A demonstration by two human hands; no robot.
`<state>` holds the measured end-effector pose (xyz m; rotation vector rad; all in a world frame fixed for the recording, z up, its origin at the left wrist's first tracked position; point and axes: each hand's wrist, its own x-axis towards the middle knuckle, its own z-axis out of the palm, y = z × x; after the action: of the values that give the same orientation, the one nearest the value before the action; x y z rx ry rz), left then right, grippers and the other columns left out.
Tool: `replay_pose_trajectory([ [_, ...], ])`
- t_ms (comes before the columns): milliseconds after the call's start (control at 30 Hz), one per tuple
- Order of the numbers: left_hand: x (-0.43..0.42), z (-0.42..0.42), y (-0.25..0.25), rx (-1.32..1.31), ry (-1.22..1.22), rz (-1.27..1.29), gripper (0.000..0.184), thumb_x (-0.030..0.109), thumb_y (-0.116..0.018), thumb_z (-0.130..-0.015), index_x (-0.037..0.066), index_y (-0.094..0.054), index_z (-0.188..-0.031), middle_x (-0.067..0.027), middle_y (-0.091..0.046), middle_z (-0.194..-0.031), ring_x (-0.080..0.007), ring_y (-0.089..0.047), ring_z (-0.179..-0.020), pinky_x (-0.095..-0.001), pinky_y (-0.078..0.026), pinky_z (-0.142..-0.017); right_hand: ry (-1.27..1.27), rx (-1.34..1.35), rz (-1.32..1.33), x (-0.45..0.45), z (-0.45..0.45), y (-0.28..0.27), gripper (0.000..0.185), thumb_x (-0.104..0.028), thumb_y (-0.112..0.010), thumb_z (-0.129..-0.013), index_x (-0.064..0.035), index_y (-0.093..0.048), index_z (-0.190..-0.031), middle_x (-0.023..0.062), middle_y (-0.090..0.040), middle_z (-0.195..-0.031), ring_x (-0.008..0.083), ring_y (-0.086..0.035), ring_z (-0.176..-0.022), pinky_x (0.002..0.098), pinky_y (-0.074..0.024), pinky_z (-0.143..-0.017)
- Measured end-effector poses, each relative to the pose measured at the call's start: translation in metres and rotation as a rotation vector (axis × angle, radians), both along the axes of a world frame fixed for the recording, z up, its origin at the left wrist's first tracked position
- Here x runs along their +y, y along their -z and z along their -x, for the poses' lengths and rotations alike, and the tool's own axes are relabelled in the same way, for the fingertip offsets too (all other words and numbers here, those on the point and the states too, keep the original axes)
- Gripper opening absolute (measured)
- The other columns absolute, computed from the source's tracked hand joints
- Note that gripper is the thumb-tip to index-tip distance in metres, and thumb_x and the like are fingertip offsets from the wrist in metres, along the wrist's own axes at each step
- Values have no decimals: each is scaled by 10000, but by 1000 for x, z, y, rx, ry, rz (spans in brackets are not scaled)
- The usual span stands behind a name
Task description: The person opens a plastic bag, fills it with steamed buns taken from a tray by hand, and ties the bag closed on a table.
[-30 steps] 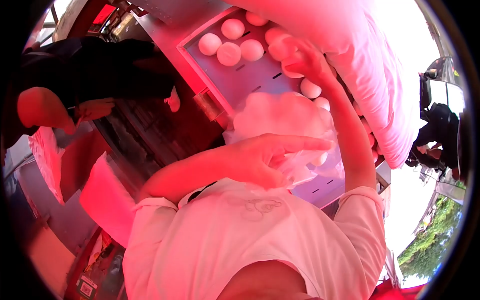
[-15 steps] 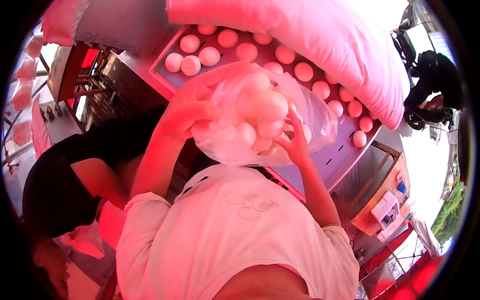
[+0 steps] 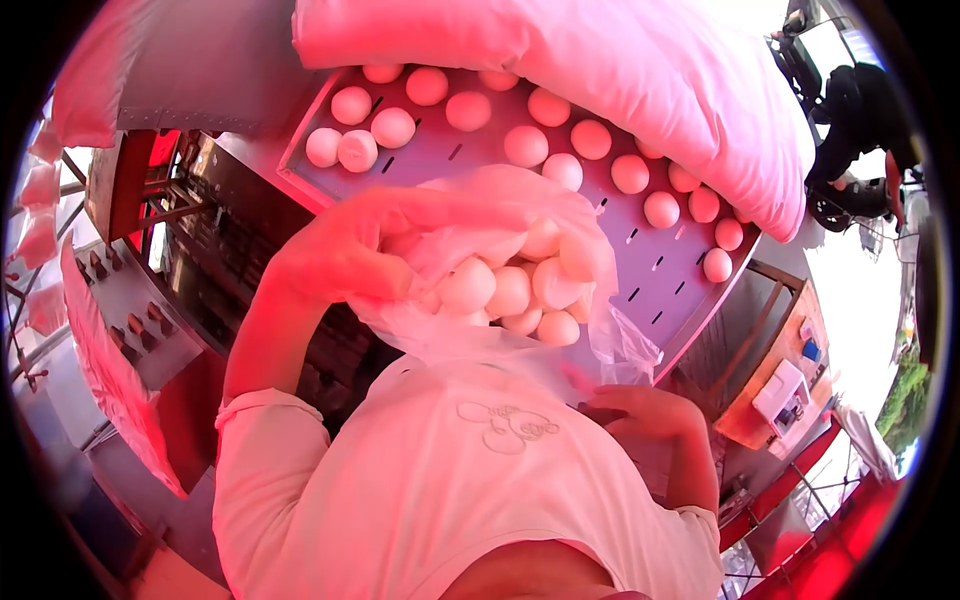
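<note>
A clear plastic bag point(image 3: 465, 345) full of round white steamed buns point(image 3: 510, 290) sags in front of my chest. My left hand point(image 3: 345, 245) grips the bag's left side, fingers over the upper rim and thumb at the near side. By the bag's lower right corner, close to my shirt, is my right hand point(image 3: 645, 412); its fingers stretch leftward and no bun shows in them. Behind the bag lies a slotted tray point(image 3: 425, 160), with several loose buns point(image 3: 393, 128) spread along its far side.
A thick quilt point(image 3: 560, 55) covers the tray's far edge. To the right stands a wooden table point(image 3: 750, 405) with a white box point(image 3: 780, 395) on it. Dark shelving point(image 3: 215, 225) is at the left, and a motorbike point(image 3: 860, 140) stands at the far right.
My right hand has left the buns at the bag and dropped down right beside my shirt. The bag mouth has tilted toward me. The person at my left is out of view.
</note>
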<state>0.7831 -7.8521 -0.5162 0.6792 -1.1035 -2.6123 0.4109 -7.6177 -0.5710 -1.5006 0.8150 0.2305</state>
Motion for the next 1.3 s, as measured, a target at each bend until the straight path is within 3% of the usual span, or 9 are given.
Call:
replay_pose_trajectory([
  [67,9,-5,6,-21,99,-38,791,-49,-514,-596,-83,-389,-1376,-140,-448,-1402,-34,-451,-588,-197,-366,-543,732,57,-316,-62,29,-20,331,-148,-565,-920,9,-552,-1211,175,-626,-1124,210,-620,-992,325,-508,-811],
  [133,18,-7,-1,-56,118,-138,800,-77,-498,-586,-80,-390,-1378,-132,-433,-1423,-11,-417,-552,-192,-335,-502,1147,53,375,-134,22,17,260,-122,-537,-936,27,-562,-1148,77,-631,-930,131,-604,-828,272,-494,-712],
  [333,29,-17,5,-13,117,22,817,-120,-477,-568,-42,-418,-1380,-98,-403,-1462,-41,-476,-647,-194,-377,-561,262,407,937,-249,-45,217,748,-254,-719,-773,-131,-339,-1405,175,-562,-1120,323,-613,-915,405,-508,-725],
  [600,21,-15,-1,-140,-46,-194,796,-81,-515,-596,-42,-407,-1384,-113,-404,-1448,-81,-518,-1120,-177,-434,-695,176,286,995,-287,-75,257,655,-149,-686,-735,-143,-434,-1340,191,-550,-1216,353,-619,-934,410,-519,-763],
  [700,14,-7,4,-51,-333,-182,810,-33,-572,-612,-55,-373,-1397,-136,-382,-1452,-111,-506,-1165,-198,-445,-770,531,199,1190,-287,-40,213,502,-180,-666,-762,-115,-516,-1236,236,-596,-1026,352,-634,-839,436,-507,-702],
  [867,1,18,31,71,-435,34,745,64,-579,-681,21,-397,-1402,-57,-490,-1339,-146,-489,-1178,-276,-391,-956,999,-239,-60,-225,2,-18,669,-52,-690,-669,-27,-483,-1304,118,-604,-1168,239,-574,-1120,376,-455,-936],
  [1033,-30,65,-15,35,-205,176,780,62,-580,-640,-43,-385,-1388,-140,-455,-1396,-213,-495,-1226,-328,-371,-1038,809,51,383,-162,-91,23,792,-176,-736,-711,-110,-367,-1408,184,-568,-1177,320,-556,-1093,411,-465,-880],
  [1167,-32,71,-15,-174,-55,295,749,18,-528,-658,-32,-395,-1393,-110,-492,-1362,-162,-498,-1216,-288,-394,-1000,419,36,901,-118,-123,82,859,-171,-759,-705,-172,-320,-1444,232,-254,-1458,460,-282,-1313,474,-299,-1059],
  [1300,10,36,30,-112,-54,257,664,0,-504,-726,66,-456,-1385,-47,-552,-1184,-68,-520,-821,-217,-431,-683,331,-180,426,-148,-74,32,515,-105,-692,-797,-124,-535,-1288,161,-430,-1380,310,-453,-1234,388,-431,-949],
])
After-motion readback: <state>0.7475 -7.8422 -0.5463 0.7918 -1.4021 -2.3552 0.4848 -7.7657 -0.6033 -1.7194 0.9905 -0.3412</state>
